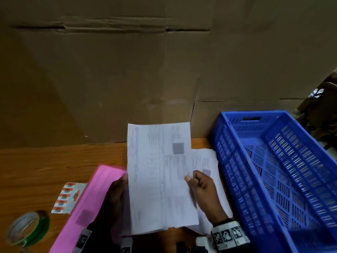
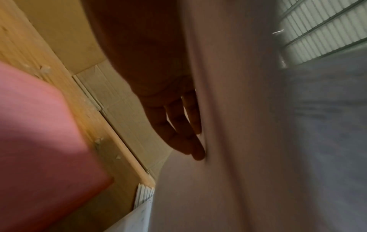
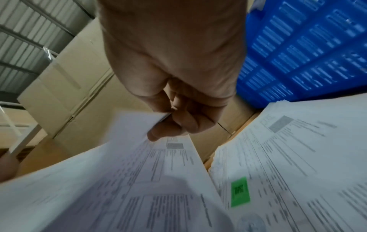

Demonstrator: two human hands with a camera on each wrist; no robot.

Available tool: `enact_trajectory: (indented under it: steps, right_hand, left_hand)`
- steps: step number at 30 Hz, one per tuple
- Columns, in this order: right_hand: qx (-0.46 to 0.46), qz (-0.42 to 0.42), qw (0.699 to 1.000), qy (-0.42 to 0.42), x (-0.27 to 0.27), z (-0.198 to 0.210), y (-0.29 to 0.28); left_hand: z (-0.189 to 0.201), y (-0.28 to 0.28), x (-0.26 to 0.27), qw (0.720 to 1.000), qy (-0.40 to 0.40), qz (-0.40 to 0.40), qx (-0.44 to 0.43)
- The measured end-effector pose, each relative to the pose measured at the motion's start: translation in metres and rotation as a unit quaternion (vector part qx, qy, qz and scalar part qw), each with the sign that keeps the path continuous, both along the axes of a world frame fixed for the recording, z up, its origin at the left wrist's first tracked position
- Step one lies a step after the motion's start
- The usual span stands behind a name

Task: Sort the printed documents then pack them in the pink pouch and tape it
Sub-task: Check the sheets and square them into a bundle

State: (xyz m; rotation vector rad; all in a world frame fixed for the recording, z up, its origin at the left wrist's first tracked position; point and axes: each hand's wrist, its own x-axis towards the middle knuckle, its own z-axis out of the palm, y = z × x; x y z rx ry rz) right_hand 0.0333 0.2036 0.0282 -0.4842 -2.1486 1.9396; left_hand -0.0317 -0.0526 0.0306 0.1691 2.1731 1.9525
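Note:
I hold a sheaf of printed documents [image 1: 160, 176] upright over the table. My left hand [image 1: 121, 183] grips its left edge, with straight fingers [image 2: 178, 125] flat against the back of the sheets [image 2: 238, 125]. My right hand [image 1: 190, 179] pinches the right edge of a sheet between thumb and forefinger [image 3: 158, 133]. A second stack of printed pages [image 1: 206, 159] lies flat on the table beneath my right hand; one page bears a green sticker [image 3: 240, 191]. The pink pouch [image 1: 87, 196] lies flat to the left, partly under my left arm.
A blue slatted crate [image 1: 273, 170] stands close on the right. A green tape roll [image 1: 27, 227] sits near the front left corner, and a sheet of orange labels [image 1: 67, 196] lies beside the pouch. Large cardboard boxes [image 1: 127, 70] wall off the back of the wooden table [image 1: 45, 161].

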Motion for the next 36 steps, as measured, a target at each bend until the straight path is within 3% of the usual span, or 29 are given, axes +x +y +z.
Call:
enact_trajectory:
  steps: [3,7,8,10,11,12,16,20,23,28,32,36]
  right_hand:
    - [0.029,0.013,0.998,-0.046,-0.001,-0.027,-0.007]
    - [0.111,-0.004,0.987,-0.117,0.0,-0.048,0.005]
    - [0.174,-0.02,0.971,-0.164,0.003,-0.056,0.014]
    - [0.309,-0.045,0.905,-0.289,0.014,-0.07,0.036]
    - [0.343,-0.055,0.879,-0.328,0.02,-0.078,0.046]
    - [0.347,-0.063,0.871,-0.341,0.025,-0.083,0.054]
    - [0.273,-0.125,0.902,-0.31,0.029,-0.088,0.069]
    - [0.256,-0.178,0.906,-0.288,0.03,-0.09,0.068]
    - [0.237,-0.181,0.924,-0.241,0.038,-0.091,0.068]
    - [0.223,-0.255,0.937,-0.081,0.042,-0.061,0.069]
    - [0.121,-0.288,0.95,0.016,0.038,-0.035,0.08]
    - [0.017,-0.261,0.96,0.097,0.027,0.0,0.074]
  left_hand:
    - [0.002,-0.001,0.002,1.0,-0.005,-0.001,-0.023]
    - [-0.005,-0.008,-0.001,0.992,0.073,-0.01,-0.1]
    - [-0.005,-0.011,-0.001,0.991,0.075,0.01,-0.109]
    - [-0.007,-0.018,-0.002,0.987,0.083,0.036,-0.134]
    - [-0.008,-0.022,-0.002,0.986,0.084,0.038,-0.139]
    - [-0.009,-0.025,-0.003,0.984,0.086,0.04,-0.149]
    - [-0.015,-0.035,-0.004,0.984,0.07,0.054,-0.154]
    - [-0.009,-0.033,-0.003,0.985,0.087,0.044,-0.141]
    - [-0.009,-0.034,-0.006,0.992,0.086,0.047,-0.083]
    - [-0.015,-0.039,-0.009,0.979,0.116,-0.014,-0.167]
    - [-0.015,-0.035,-0.012,0.981,0.117,-0.01,-0.157]
    - [-0.008,-0.027,-0.016,0.979,0.125,-0.026,-0.158]
